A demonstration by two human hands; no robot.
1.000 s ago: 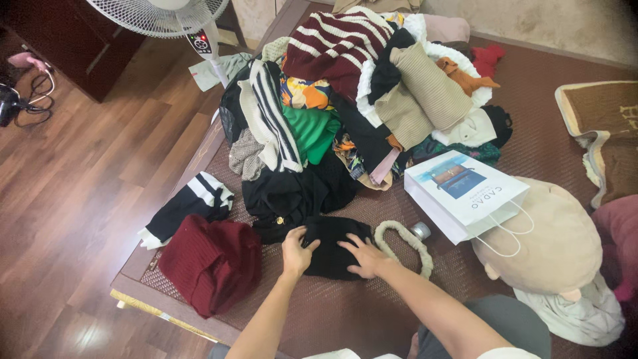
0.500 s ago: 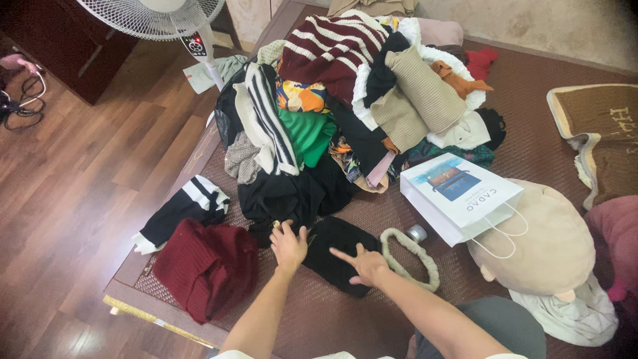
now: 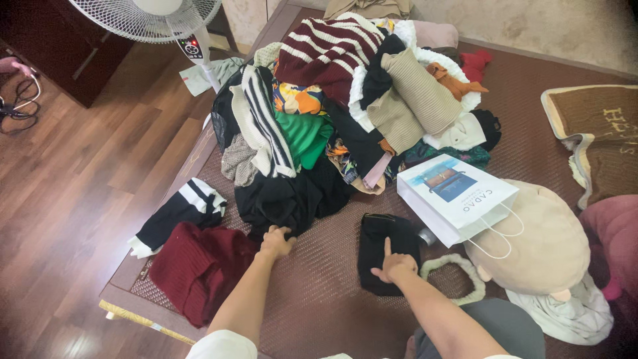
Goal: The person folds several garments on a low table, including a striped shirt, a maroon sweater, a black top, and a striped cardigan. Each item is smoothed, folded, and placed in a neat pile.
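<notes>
My right hand (image 3: 393, 266) lies on the near edge of a small folded black garment (image 3: 385, 249), index finger stretched forward along the cloth and the other fingers curled under, holding nothing. That garment sits flat on the brown woven mat (image 3: 319, 299), straight ahead of my right hand and well to the right of my left. My left hand (image 3: 274, 240) is further forward, at the front edge of a loose black garment (image 3: 292, 199) spilling from the clothes heap; the fingers look bunched into the cloth, though from this angle I cannot tell whether they are really pinching it. Just left of that hand lies a folded dark red knit (image 3: 199, 269), and beyond it a folded black-and-white striped piece (image 3: 183, 209). A pale fluffy loop (image 3: 458, 276) curls on the mat just right of my right hand. Behind the small black garment a white paper bag (image 3: 455, 196) lies on its side, touching a beige plush toy (image 3: 538, 246). The clothes heap (image 3: 359, 100) rises further back, with a white standing fan (image 3: 149, 16) over the wooden floor (image 3: 73, 173) on the left.
</notes>
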